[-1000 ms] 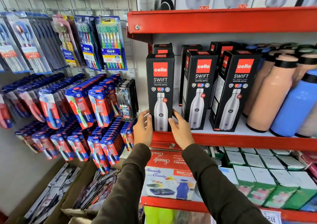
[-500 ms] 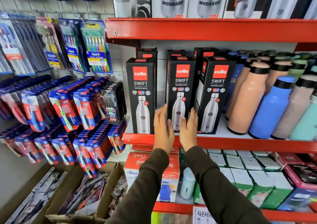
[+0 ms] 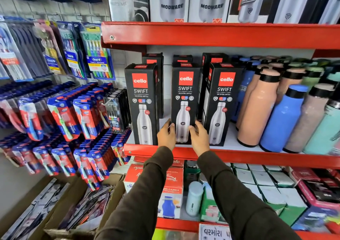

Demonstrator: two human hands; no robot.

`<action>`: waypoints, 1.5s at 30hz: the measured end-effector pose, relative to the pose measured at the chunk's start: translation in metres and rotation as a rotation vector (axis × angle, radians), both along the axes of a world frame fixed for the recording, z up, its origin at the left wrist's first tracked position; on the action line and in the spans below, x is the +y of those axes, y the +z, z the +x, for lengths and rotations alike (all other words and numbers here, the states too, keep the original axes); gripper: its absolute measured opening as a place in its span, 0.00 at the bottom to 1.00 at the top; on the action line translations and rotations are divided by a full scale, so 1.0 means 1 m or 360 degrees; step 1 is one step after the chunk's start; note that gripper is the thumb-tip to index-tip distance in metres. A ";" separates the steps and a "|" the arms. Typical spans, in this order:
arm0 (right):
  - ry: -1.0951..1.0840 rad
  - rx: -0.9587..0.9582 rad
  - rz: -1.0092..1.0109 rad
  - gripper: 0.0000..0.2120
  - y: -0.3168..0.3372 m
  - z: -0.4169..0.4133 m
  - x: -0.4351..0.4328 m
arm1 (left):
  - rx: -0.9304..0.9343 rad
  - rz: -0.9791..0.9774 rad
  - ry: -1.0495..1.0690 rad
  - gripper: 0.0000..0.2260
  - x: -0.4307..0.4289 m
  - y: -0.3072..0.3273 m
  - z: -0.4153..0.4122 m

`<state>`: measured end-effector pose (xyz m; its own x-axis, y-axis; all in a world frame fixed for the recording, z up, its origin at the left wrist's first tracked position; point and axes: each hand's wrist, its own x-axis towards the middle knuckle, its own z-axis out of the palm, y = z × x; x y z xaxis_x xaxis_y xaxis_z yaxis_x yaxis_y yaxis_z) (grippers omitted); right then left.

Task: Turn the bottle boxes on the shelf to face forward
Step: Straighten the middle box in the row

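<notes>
Fingers (image 3: 170, 127) of your left hand (image 3: 166, 136) press against the lower left edge of the middle black cardboard bottle box (image 3: 184, 100), while the fingers (image 3: 199, 126) of your right hand (image 3: 199, 138) wrap its lower right edge, so you grip that box between both hands near its base. It stands upright on the white deck of the red metal shelf (image 3: 239, 157), its red "cello" logo and printed steel bottle facing you.

Just left of your left fingers stands a second black bottle box (image 3: 141, 103), upright, front panel toward you, turned very slightly so a sliver of its right side shows. Just right of your right fingers stands a third black bottle box (image 3: 221, 103), angled so that its left side panel is visible along with its front. Behind these three, further black boxes (image 3: 153, 58) sit deeper on the shelf.

Farther right of your fingers stand loose bottles: a peach plastic bottle (image 3: 257, 109) with a black collar, then a blue bottle (image 3: 281, 120), with more pastel ones beyond. Your dark brown sleeves (image 3: 239, 199) reach up from below.

Well to the left of your fingers, carded toothbrush packs (image 3: 95, 56) hang on the wall. Above your fingers, grey "MODWARE" boxes (image 3: 172, 2) line the upper red shelf (image 3: 220, 35).
</notes>
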<state>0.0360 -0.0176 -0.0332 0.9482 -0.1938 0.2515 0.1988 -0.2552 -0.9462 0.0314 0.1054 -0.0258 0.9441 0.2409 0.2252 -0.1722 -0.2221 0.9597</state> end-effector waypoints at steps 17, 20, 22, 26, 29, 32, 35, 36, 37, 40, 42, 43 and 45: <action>0.0045 -0.0195 -0.0032 0.19 -0.012 -0.035 -0.005 | -0.0119 -0.0034 -0.0050 0.20 0.013 -0.015 -0.031; 0.0027 -0.0204 -0.0054 0.19 -0.012 -0.035 -0.005 | -0.0128 -0.0038 -0.0039 0.20 0.013 -0.014 -0.033; 0.0008 -0.0214 -0.0064 0.18 -0.011 -0.037 -0.006 | -0.0159 -0.0072 0.0043 0.20 0.007 -0.016 -0.036; -0.0185 -0.0459 0.0062 0.14 -0.007 -0.049 -0.014 | -0.0480 -0.0245 0.0289 0.19 -0.016 -0.020 -0.051; -0.0411 -0.0708 0.0123 0.13 0.001 -0.053 -0.031 | -0.0746 -0.0019 0.0369 0.16 -0.036 -0.021 -0.058; -0.0557 -0.0797 0.0138 0.14 0.010 -0.050 -0.050 | -0.0912 0.0229 0.0232 0.17 -0.061 -0.013 -0.059; -0.0549 -0.0703 0.0081 0.18 0.013 -0.042 -0.070 | -0.0922 0.0250 -0.0091 0.20 -0.088 -0.004 -0.055; -0.0507 -0.0624 0.0073 0.20 0.013 -0.039 -0.077 | -0.0878 0.0223 -0.0190 0.21 -0.097 -0.002 -0.052; -0.0456 -0.0538 0.0069 0.22 0.014 -0.035 -0.083 | -0.0814 0.0182 -0.0256 0.22 -0.106 0.001 -0.050; -0.0296 -0.0316 0.0073 0.25 0.017 -0.022 -0.098 | -0.0514 -0.0024 -0.0256 0.24 -0.124 0.008 -0.038; -0.0214 -0.0199 0.0033 0.24 0.018 -0.015 -0.106 | -0.0279 -0.0142 -0.0214 0.23 -0.129 0.012 -0.025; -0.0186 -0.0153 0.0013 0.24 0.018 -0.012 -0.109 | -0.0174 -0.0190 -0.0214 0.22 -0.131 0.013 -0.018; -0.0150 -0.0076 0.0018 0.23 0.017 -0.009 -0.112 | -0.0009 -0.0255 -0.0221 0.21 -0.133 0.013 -0.008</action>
